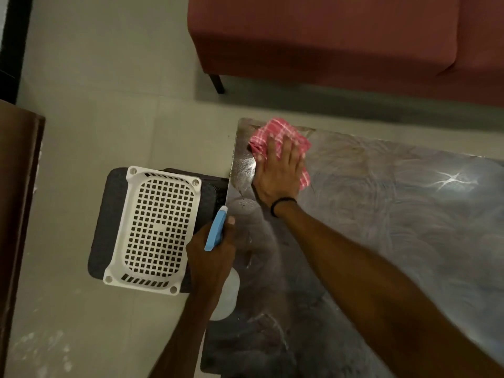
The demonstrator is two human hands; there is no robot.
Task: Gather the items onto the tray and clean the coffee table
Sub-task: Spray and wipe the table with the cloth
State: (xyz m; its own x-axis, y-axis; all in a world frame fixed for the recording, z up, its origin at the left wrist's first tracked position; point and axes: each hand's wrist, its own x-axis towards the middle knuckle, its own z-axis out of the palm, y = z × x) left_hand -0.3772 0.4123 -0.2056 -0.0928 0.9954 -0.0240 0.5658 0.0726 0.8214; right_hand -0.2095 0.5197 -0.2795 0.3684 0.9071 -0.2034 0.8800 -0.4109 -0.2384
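Observation:
A shiny grey coffee table fills the right half of the view, its surface streaked with wipe marks. My right hand lies flat with straight fingers on a pink checked cloth at the table's far left corner. My left hand grips a blue spray bottle head over the table's left edge; the pale bottle body shows below the wrist. A white perforated tray sits upside down on a dark stool left of the table.
A red sofa with a black leg stands beyond the table. Dark wooden furniture runs along the left edge. Pale tiled floor lies between them, with whitish smears at the lower left.

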